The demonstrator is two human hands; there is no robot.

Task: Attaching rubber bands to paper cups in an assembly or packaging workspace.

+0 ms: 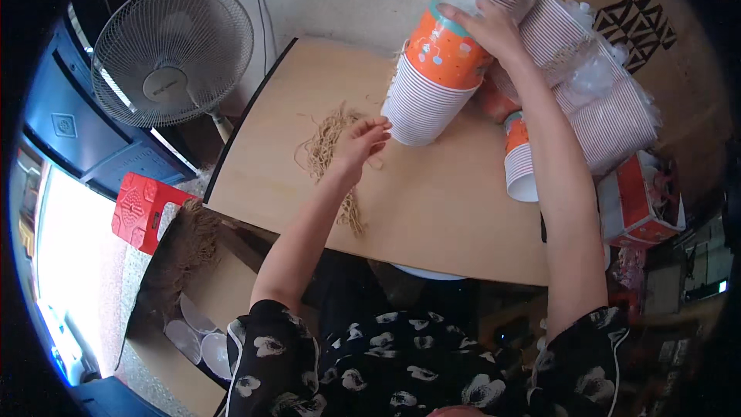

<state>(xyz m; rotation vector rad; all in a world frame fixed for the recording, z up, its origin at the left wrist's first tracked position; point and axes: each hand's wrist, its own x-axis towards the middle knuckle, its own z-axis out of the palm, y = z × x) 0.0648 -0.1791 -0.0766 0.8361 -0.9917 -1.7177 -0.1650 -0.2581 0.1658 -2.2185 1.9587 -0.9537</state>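
Observation:
A tall stack of paper cups (pixel 436 93) leans on the tan board in front of me. The cups are nested, their white rims layered below an orange printed cup with a teal band at the upper end. My right hand (pixel 485 25) reaches over that upper end, gripping its edge with thumb and fingers. Near the stack's lower left side is my left hand (pixel 361 143), fingers curled and pinched together; anything between them is too small to make out. Beneath and beside it lies a tangled heap of thin tan bands or strings (pixel 328 143).
More bagged cup stacks (pixel 563 38) lean at the right by a cardboard box (pixel 656 23). A shorter cup stack (pixel 522 162) lies beside my right forearm. A fan (pixel 170 54) stands left of the board (pixel 440 224). Red boxes (pixel 139 212) flank it; an open carton (pixel 208 262) sits lower left.

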